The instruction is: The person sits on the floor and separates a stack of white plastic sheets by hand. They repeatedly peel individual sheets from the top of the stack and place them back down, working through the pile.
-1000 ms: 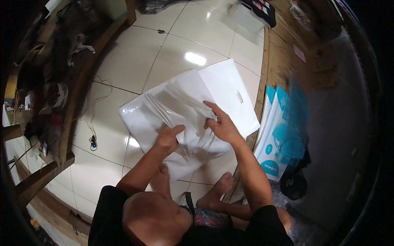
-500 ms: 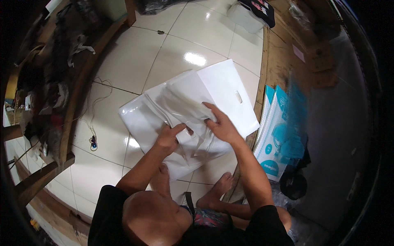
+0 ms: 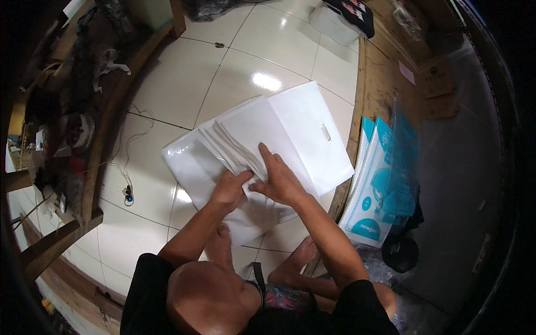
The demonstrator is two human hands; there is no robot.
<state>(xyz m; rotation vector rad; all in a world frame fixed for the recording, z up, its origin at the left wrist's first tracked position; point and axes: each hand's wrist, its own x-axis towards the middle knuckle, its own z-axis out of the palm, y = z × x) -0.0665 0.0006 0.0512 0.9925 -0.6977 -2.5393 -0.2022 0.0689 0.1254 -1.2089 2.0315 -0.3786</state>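
Note:
A folded white plastic bag [image 3: 254, 120] lies over other white plastic bags on the tiled floor, with layered creases along its left side. My left hand [image 3: 228, 190] grips the creased edge near its lower part, thumb on top. Just to the right, my right hand [image 3: 282, 181] rests on the same bag with fingers stretched out and thumb apart, near the left thumb. Beneath, to the right, another white bag [image 3: 312, 134] shows a cut-out handle slot. A shiny white bag [image 3: 181, 152] sticks out on the left. My palms hide part of the folds.
Flat blue-and-white packages [image 3: 365, 201] lean on the right beside a wooden ledge [image 3: 362, 84]. A round black object [image 3: 400, 252] sits below them. Wooden shelving [image 3: 92, 162] with clutter stands left, with loose string [image 3: 124, 167] on the floor. A translucent container [image 3: 335, 25] is at the far right.
My right hand has moved left and changed from gripping the raised, crumpled bag to resting on it with stretched fingers. The bag now lies flatter and smoother. My left hand has stayed nearly in place.

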